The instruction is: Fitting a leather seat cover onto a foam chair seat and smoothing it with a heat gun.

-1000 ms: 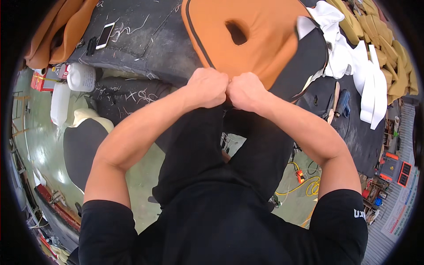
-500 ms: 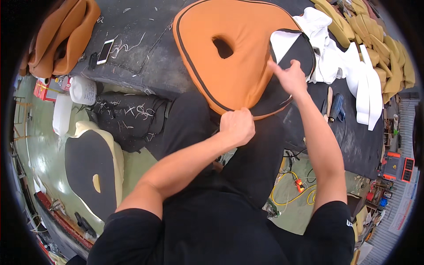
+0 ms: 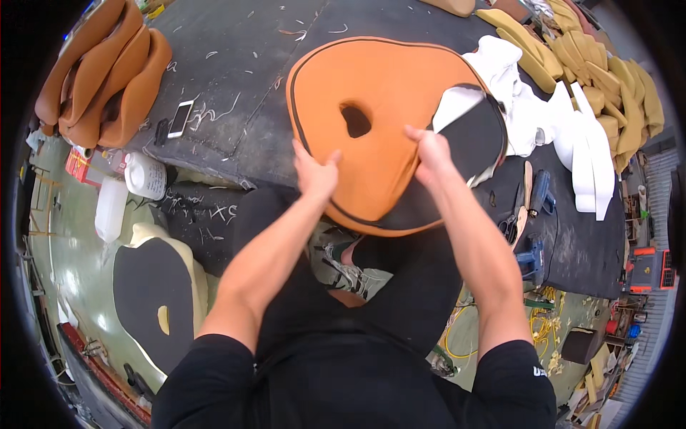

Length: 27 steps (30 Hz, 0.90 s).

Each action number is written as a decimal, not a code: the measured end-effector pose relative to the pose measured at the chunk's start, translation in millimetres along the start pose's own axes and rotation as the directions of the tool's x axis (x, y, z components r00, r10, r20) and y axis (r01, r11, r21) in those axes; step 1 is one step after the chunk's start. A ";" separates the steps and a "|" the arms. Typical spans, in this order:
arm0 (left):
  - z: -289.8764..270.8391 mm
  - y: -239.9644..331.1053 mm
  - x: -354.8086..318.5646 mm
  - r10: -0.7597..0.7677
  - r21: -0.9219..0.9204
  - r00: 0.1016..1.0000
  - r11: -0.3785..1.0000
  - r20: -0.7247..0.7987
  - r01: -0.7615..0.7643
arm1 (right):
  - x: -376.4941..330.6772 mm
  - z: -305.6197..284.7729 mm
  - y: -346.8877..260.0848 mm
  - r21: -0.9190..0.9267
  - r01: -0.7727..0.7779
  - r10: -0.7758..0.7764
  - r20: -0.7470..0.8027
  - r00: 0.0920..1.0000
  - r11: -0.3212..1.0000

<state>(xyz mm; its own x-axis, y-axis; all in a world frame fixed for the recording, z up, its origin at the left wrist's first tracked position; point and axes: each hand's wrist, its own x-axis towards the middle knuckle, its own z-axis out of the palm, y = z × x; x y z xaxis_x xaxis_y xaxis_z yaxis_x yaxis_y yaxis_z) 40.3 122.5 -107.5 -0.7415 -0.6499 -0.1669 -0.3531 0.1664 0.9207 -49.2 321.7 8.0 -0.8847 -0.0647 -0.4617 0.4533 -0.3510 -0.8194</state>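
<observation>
An orange, rounded-triangular cushion cover (image 3: pixel 357 71) with dark piping and a hole left of its middle lies over the front edge of the black table. At its right side the cover gapes, showing a dark grey panel (image 3: pixel 475 139) and a white flap (image 3: pixel 456 104). My left hand (image 3: pixel 316 174) clasps the cover's left rim, thumb on top and forefinger along the side; its other fingers are hidden. My right hand (image 3: pixel 434 156) is closed on the edge of the orange material beside the gap, thumb pointing up and left. A fold runs down from it.
Brown curved cushions (image 3: pixel 107 79) are stacked far left, near a phone (image 3: pixel 181 119). White fabric (image 3: pixel 496 64) and yellow foam pieces (image 3: pixel 600 79) lie to the right. Scissors (image 3: pixel 510 225) and blue glue guns (image 3: pixel 543 193) rest near my right arm. A grey-faced foam cushion (image 3: pixel 153 293) stands lower left.
My left hand has left the cover's near edge and moved up and left onto its left rim. My right hand has shifted left and down, closing on the orange edge. The cover sits slightly lower.
</observation>
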 end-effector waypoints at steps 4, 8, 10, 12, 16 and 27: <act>-49.2 50.3 85.3 0.450 0.026 0.866 0.885 0.218 -0.466 | -22.2 12.3 38.0 -0.008 0.145 -0.145 -0.071 0.987 0.989; -47.7 68.7 81.1 0.463 0.074 0.720 0.814 0.516 -0.577 | -56.7 13.8 91.0 -0.295 -0.009 -0.022 -0.104 0.994 0.955; -43.8 64.5 21.4 0.505 0.077 0.423 0.570 0.752 -0.818 | -44.8 -27.4 110.3 -0.560 0.236 -0.202 0.123 0.972 0.794; -44.3 66.8 -22.8 0.464 0.154 0.396 0.476 0.793 -0.866 | -69.1 -14.1 92.6 -0.713 0.388 -0.320 0.238 0.917 0.584; -15.7 53.2 -11.8 0.592 0.212 0.415 0.382 0.691 -0.899 | -65.6 -34.5 83.0 -0.747 0.578 -0.340 0.477 0.811 0.329; 7.4 105.3 32.0 0.272 0.461 0.713 0.605 0.647 -0.649 | -29.8 -17.8 68.4 -0.717 0.677 -0.128 0.697 0.706 -0.166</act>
<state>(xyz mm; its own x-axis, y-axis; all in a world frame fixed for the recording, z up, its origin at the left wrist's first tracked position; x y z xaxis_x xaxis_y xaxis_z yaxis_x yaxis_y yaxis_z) -24.9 124.7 -18.5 -0.9934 0.0617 -0.0972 0.0044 0.8642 0.5032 10.1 316.2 -40.3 -0.7584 -0.6516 0.0156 -0.5962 0.6839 -0.4205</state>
